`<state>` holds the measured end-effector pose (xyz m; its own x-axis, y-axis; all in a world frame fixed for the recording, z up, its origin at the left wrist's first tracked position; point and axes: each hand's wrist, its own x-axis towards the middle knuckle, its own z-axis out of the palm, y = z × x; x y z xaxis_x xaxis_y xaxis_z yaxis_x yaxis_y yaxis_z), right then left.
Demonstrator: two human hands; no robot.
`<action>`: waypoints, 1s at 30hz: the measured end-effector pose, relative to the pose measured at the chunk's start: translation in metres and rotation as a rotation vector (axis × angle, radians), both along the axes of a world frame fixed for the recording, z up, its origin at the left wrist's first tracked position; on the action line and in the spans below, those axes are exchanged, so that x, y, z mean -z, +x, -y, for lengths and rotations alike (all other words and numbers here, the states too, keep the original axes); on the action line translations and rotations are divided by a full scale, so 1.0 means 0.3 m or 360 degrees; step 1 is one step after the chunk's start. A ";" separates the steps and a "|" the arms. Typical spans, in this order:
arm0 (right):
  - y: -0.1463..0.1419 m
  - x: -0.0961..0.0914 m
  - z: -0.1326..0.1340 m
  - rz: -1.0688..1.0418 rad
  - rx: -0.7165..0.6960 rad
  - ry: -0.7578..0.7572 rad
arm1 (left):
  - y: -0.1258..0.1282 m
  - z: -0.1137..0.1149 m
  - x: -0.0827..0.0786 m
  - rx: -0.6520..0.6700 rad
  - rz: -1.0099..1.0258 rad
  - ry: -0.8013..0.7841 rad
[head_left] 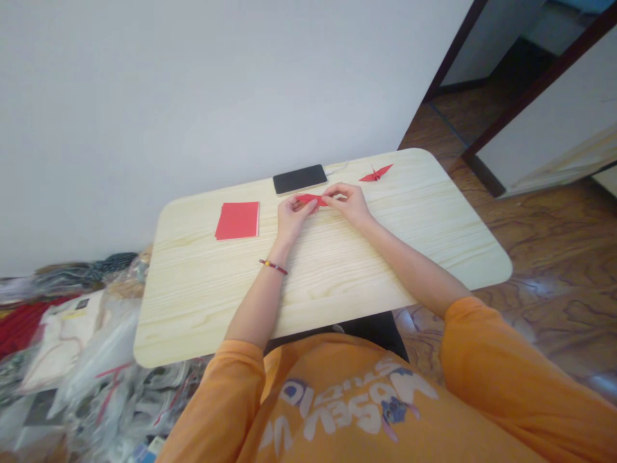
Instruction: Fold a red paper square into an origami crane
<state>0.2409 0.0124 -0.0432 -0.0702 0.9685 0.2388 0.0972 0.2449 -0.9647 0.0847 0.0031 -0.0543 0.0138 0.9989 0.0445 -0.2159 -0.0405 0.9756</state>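
A small folded piece of red paper [311, 199] is held between my two hands, just above the table near its back edge. My left hand [291, 216] pinches its left part between thumb and fingers. At its right end my right hand [348, 201] grips it with thumb and forefinger. Fingers cover parts of the folds. To the left lies a stack of square red paper sheets [238, 220]. A finished-looking red paper crane [376, 173] with spread wings rests at the back right of the table.
The pale wood-grain table [337, 276] has rounded corners and stands against a white wall. Behind my hands lies a black-screened phone [299, 179] with a white cable [340, 168]. Plastic bags and clothes [96, 347] are piled on the floor to the left.
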 end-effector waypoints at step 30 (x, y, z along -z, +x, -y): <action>-0.021 -0.001 -0.017 0.1551 0.0236 0.0248 | -0.002 -0.027 0.020 -0.0531 0.0142 -0.0075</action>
